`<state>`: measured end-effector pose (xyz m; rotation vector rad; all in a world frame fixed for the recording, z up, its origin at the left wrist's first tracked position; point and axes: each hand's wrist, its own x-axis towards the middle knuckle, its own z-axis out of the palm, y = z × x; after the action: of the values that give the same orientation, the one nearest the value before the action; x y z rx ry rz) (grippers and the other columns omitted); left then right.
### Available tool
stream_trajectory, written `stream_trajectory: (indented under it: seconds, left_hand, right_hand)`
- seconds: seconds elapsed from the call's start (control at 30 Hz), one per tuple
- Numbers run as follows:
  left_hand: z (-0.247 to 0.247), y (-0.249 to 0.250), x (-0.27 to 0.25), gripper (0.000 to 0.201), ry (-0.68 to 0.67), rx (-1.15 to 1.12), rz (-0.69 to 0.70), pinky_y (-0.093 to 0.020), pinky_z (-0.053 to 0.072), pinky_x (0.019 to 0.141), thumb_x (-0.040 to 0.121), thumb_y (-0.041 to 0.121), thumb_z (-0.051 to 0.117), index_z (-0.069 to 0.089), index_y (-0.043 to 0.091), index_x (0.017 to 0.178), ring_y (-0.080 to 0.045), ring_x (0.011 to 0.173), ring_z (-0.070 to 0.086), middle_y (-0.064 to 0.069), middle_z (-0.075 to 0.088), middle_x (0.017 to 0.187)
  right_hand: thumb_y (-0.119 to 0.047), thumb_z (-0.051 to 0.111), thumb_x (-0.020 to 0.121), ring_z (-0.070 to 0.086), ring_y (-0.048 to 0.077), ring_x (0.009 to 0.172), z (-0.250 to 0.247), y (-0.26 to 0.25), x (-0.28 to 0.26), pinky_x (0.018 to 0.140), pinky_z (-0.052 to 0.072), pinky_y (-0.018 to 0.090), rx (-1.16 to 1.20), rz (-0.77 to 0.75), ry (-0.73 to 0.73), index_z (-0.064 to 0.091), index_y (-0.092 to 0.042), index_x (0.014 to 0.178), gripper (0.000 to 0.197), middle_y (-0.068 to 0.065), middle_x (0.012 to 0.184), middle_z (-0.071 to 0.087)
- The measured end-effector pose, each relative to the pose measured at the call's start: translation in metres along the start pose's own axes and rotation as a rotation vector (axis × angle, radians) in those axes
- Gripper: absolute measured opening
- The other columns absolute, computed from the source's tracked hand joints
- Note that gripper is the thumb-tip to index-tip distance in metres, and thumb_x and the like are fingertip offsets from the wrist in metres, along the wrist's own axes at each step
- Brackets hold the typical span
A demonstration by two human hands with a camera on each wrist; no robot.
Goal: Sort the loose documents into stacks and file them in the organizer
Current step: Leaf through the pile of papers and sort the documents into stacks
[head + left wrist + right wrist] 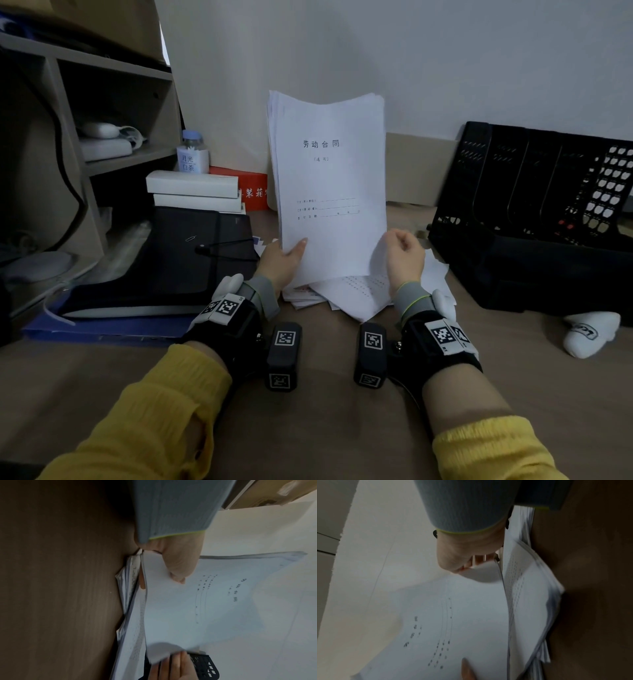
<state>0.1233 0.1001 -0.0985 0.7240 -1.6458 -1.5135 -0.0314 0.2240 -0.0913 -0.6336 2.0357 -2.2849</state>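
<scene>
Documents (329,185), thin white printed sheets squared into an upright sheaf, stand between our hands above a loose fanned pile (359,294) on the brown wood-grain tabletop (308,428). Our left hand (281,260) pinches the lower left edge, our right hand (404,253) curls round the right edge. Beside them, a black perforated plastic organizer (534,212) leans against the pale wall (411,61).

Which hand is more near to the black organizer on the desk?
Right. The right hand grips the held stack's edge on the organizer's side; the left hand grips the far edge.
</scene>
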Motion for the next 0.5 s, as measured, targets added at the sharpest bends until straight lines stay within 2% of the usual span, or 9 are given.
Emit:
stream_trajectory:
  seconds: [0.07,0.17,0.23,0.3,0.37,0.4,0.5]
  left_hand:
    - [-0.001,0.000,0.001,0.046,0.016,0.017,-0.007,-0.031,0.043,0.104,0.095,0.029,0.057,0.052,0.003,0.131,-0.018,0.113,0.056,-0.001,0.059,0.124]
    - [-0.003,0.001,0.002,0.050,0.039,0.018,-0.034,-0.036,0.043,0.105,0.095,0.031,0.056,0.048,0.000,0.134,-0.025,0.120,0.055,-0.009,0.057,0.130]
    - [-0.003,0.001,0.002,0.044,0.042,-0.017,-0.021,-0.036,0.045,0.103,0.096,0.027,0.055,0.051,0.003,0.133,-0.024,0.116,0.057,-0.008,0.059,0.127]
    - [-0.002,0.002,0.000,0.041,0.035,-0.049,-0.004,-0.034,0.046,0.101,0.097,0.024,0.054,0.051,0.005,0.133,-0.019,0.110,0.057,-0.004,0.059,0.124]
    - [-0.001,0.003,-0.001,0.040,0.031,-0.079,-0.004,-0.035,0.046,0.101,0.097,0.024,0.055,0.051,0.007,0.133,-0.019,0.111,0.057,-0.003,0.059,0.125]
    - [-0.001,0.002,-0.001,0.041,0.034,-0.088,-0.011,-0.040,0.047,0.101,0.097,0.026,0.055,0.052,0.008,0.133,-0.021,0.113,0.058,-0.004,0.059,0.127]
    - [-0.001,0.001,-0.001,0.046,0.005,-0.098,-0.058,-0.052,0.050,0.096,0.092,0.034,0.061,0.053,0.013,0.133,-0.027,0.112,0.062,-0.004,0.062,0.126]
  right_hand:
    - [-0.017,0.050,0.093,0.055,0.016,0.099,-0.010,0.008,0.008,0.087,0.042,0.027,-0.011,0.082,0.070,0.060,-0.016,0.113,0.023,-0.004,0.104,0.058]
    - [-0.015,0.042,0.095,0.051,0.021,0.097,-0.023,0.017,0.013,0.084,0.040,0.029,-0.020,0.219,0.144,0.056,-0.015,0.121,0.030,0.001,0.112,0.055]
    - [-0.014,0.040,0.094,0.050,0.022,0.095,-0.026,0.018,0.013,0.082,0.039,0.030,-0.024,0.271,0.164,0.055,-0.016,0.124,0.034,0.007,0.117,0.057]
    - [-0.015,0.042,0.092,0.050,0.025,0.101,-0.027,0.016,0.011,0.083,0.039,0.030,-0.062,0.294,0.188,0.053,-0.020,0.127,0.038,0.009,0.126,0.055]
    - [-0.016,0.043,0.091,0.050,0.026,0.108,-0.027,0.015,0.009,0.084,0.038,0.030,-0.086,0.300,0.194,0.053,-0.022,0.128,0.039,0.008,0.131,0.052]
    - [-0.017,0.043,0.092,0.050,0.024,0.106,-0.027,0.013,0.008,0.084,0.037,0.029,-0.092,0.286,0.190,0.054,-0.022,0.127,0.037,0.007,0.132,0.052]
    - [-0.022,0.044,0.095,0.049,0.020,0.099,-0.021,0.008,0.007,0.083,0.036,0.028,-0.099,0.175,0.109,0.062,-0.019,0.111,0.024,0.009,0.129,0.054]
